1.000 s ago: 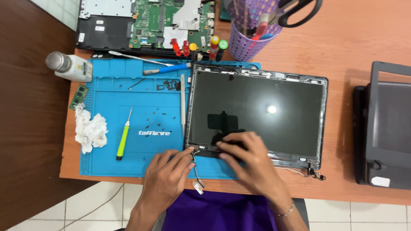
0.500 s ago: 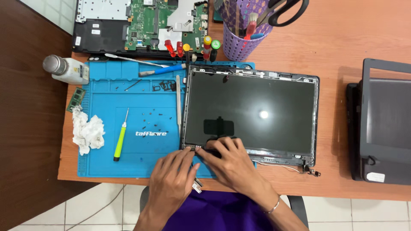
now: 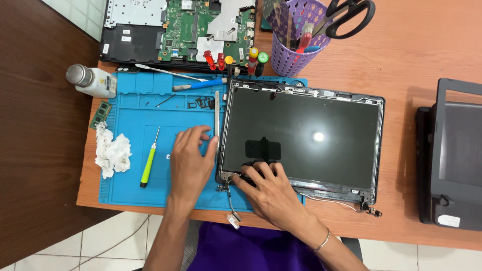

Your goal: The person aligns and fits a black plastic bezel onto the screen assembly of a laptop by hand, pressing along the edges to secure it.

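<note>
A laptop screen panel [image 3: 321,133] in its dark lid lies face up, partly on a blue work mat [image 3: 140,108]. My right hand [image 3: 268,190] rests on the panel's lower left corner, fingertips pressing its bottom edge. My left hand [image 3: 190,163] lies flat on the mat just left of the panel, fingers spread, its thumb near a thin metal strip [image 3: 217,113] along the panel's left edge. It holds nothing. A loose cable with a connector [image 3: 232,213] hangs from the panel's lower left corner.
A yellow-green screwdriver [image 3: 149,163], a crumpled tissue [image 3: 112,152], a memory module [image 3: 102,113] and a small bottle [image 3: 93,80] lie at the left. An opened laptop base [image 3: 181,30] and a purple tool cup [image 3: 296,40] sit behind. A dark device [image 3: 454,155] stands at right.
My left hand has left the panel's lower left corner and moved up and left onto the mat. The right hand stays at the bottom edge. The camera view has shifted a little.
</note>
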